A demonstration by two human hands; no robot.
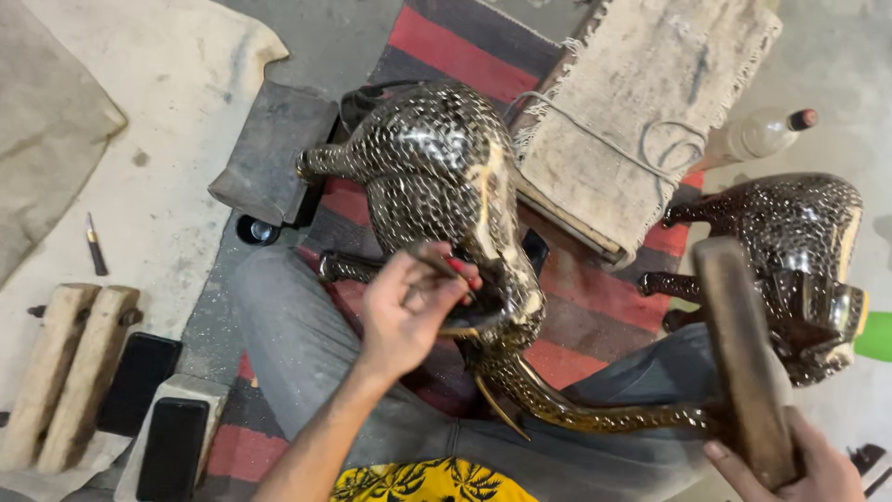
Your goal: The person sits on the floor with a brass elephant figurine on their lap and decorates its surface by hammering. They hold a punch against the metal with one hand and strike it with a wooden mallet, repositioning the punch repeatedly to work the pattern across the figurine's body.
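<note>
Across the person's lap lies the metal-inlaid elephant figure, where left hand fingers pinch a small punch against its head while right hand grips a raised wooden mallet, likely mid-inlay, needing a controlled strike.

Grey concrete floor; a red-and-grey striped rug runs down the middle, a pale cloth spreads at upper left.

two dark phone screens lower left
</note>
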